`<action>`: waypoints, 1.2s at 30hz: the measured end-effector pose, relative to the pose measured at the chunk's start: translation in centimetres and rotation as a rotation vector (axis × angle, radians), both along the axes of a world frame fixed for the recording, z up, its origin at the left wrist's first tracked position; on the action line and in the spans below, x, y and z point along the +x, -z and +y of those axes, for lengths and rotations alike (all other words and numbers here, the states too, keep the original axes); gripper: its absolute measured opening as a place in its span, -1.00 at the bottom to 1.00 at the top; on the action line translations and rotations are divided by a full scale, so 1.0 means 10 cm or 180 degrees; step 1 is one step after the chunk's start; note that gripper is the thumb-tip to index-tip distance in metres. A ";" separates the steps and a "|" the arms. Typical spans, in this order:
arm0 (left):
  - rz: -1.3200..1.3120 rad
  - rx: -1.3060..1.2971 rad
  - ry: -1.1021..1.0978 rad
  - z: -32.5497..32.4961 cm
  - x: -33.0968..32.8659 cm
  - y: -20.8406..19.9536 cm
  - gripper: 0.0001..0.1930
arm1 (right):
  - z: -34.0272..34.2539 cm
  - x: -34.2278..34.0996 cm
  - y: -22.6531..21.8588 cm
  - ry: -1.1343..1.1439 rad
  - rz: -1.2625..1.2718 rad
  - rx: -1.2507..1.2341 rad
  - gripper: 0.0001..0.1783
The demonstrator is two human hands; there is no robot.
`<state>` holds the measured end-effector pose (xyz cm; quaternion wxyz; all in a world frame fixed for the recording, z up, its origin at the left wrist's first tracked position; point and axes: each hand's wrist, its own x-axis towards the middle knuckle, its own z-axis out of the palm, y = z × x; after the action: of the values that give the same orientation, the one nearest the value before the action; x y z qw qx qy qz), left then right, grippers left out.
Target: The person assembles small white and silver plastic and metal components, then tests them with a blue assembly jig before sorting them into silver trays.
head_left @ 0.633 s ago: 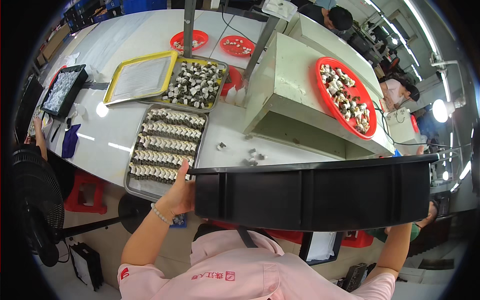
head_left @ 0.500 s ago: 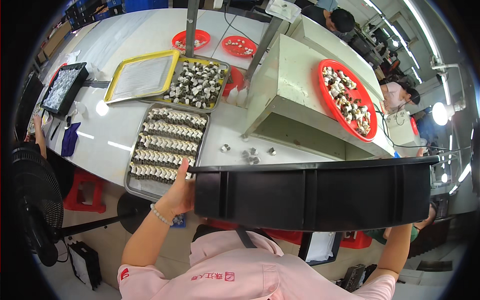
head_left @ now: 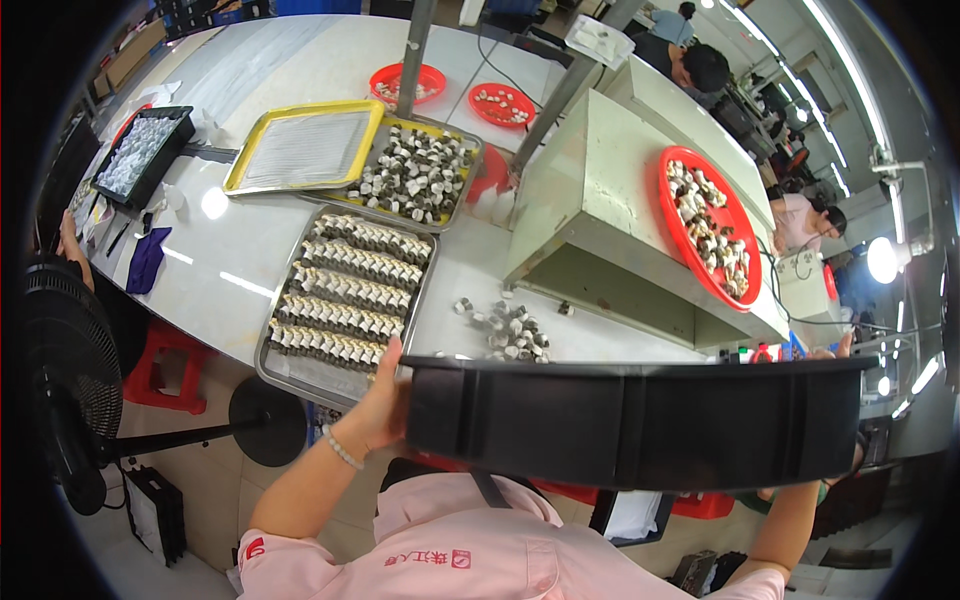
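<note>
A long black plastic bin (head_left: 620, 425) spans the space before me, its outer side toward me; its inside is hidden. My left hand (head_left: 385, 405), a beaded bracelet at its wrist, grips the bin's left end with the thumb up by the rim. At the other end my right hand (head_left: 843, 347) holds on; only a bit of it shows past the rim. Just beyond the bin lies a loose heap of small white-and-dark pieces (head_left: 515, 332) on the white table (head_left: 460, 270). Left of the heap, a metal tray (head_left: 268, 362) carries similar pieces lined up in rows.
Behind stand a tray of jumbled pieces (head_left: 415, 175) and a yellow tray (head_left: 235, 180). A pale metal box stand (head_left: 570, 190) bears a tilted red plate (head_left: 675, 235) of pieces. Two metal posts rise from the table. A black fan (head_left: 70, 370) stands left; other people sit nearby.
The few loose pieces on the table beyond the bin have grown into a larger heap. The bin sits slightly lower in view, and the whole scene has shifted a little right and down.
</note>
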<state>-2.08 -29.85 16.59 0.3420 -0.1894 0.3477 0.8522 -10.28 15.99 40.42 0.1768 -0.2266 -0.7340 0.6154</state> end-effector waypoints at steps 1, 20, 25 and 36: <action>0.0064 -0.0002 -0.0025 0.03 0.03 -0.02 0.13 | 0.02 0.02 -0.01 -0.0016 0.0018 0.0001 -0.26; 0.0675 0.0121 -0.0467 0.01 0.44 0.03 0.11 | 0.21 0.36 -0.34 -0.3710 0.0544 0.0894 -0.24; 0.0309 -0.0058 -0.0312 0.11 0.63 0.17 0.10 | 0.11 0.60 -0.30 -0.2919 0.0464 0.0859 -0.20; 0.1221 -0.0152 -0.0456 -0.11 0.90 0.24 0.10 | -0.57 0.48 -0.07 -0.2951 0.0950 0.1064 -0.21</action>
<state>6.94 -30.91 14.20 0.2035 -0.0558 0.4122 0.8863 -5.52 10.25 41.11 0.0220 0.2443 -0.8124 0.5290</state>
